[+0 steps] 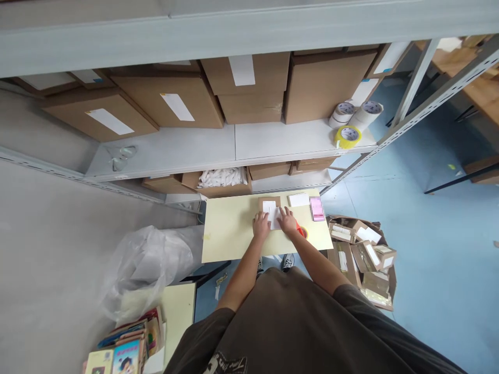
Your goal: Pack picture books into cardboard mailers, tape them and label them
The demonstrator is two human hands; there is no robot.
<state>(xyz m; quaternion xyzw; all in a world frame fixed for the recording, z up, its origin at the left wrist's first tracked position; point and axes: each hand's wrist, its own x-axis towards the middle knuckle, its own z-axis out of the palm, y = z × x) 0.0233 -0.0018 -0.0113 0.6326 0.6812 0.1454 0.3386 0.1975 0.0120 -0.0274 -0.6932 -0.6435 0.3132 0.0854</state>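
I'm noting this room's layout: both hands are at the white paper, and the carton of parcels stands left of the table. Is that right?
One slip: the head view shows the carton of parcels on the floor to the right of the table, not the left. The left hand and right hand are at the white paper.

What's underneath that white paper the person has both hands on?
Brown cardboard shows past the far edge of the white paper. The left hand and right hand partly cover the paper, and whatever else lies beneath it cannot be seen.
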